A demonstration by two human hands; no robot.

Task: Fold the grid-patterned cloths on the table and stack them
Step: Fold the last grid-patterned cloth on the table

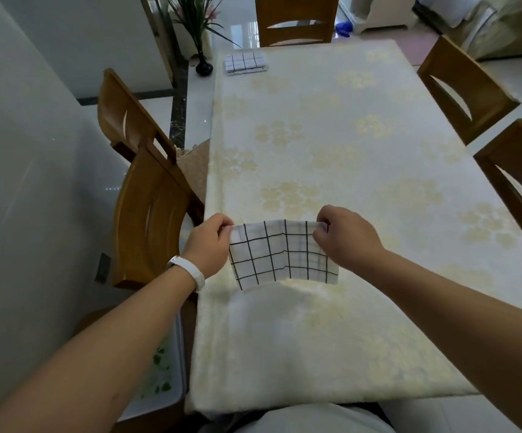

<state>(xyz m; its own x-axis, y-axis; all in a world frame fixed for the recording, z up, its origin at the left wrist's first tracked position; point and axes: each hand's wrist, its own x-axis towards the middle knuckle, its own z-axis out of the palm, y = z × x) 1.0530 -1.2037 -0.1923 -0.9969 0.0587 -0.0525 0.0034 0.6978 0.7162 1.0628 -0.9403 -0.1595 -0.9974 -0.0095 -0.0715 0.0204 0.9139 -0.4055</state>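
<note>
A white cloth with a black grid (280,254) hangs doubled over above the near part of the table (331,135). My left hand (209,245) pinches its upper left corner. My right hand (344,235) pinches the upper right corner. The cloth's lower edge hangs just above the tablecloth and casts a shadow below it. A stack of folded grid cloths (245,63) lies at the far left corner of the table.
Wooden chairs stand on the left (147,207), at the far end (295,21) and on the right (465,85). A dark vase with a plant (204,68) stands on the floor beyond the far left corner. A white bin (159,379) sits by my left arm.
</note>
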